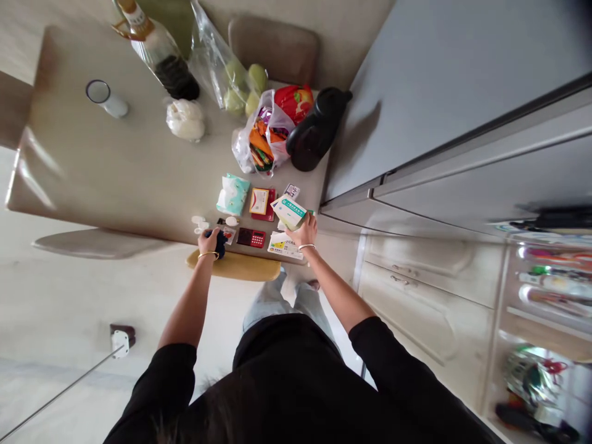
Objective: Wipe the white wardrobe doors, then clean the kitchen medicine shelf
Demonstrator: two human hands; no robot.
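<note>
My right hand [304,233] is closed on a white box with a green label [290,211], held tilted above other small flat items at the table's front right. My left hand [208,242] is closed around a dark blue, bunched, soft-looking item [221,245] at the front edge; its kind is not clear. Small white round pieces [198,222] lie just behind the left hand. Between my hands is a red and black device with buttons [251,238]. A white and yellow printed packet [284,245] sits below the right hand, and a red booklet with a card [263,202] lies farther back.
A teal tissue pack [234,194] stands behind the small items. Farther back are a plastic bag of snacks [263,139], a black jug [319,129], a dark bottle [166,61] and a white cup [107,100]. A grey fridge [462,68] borders the table's right.
</note>
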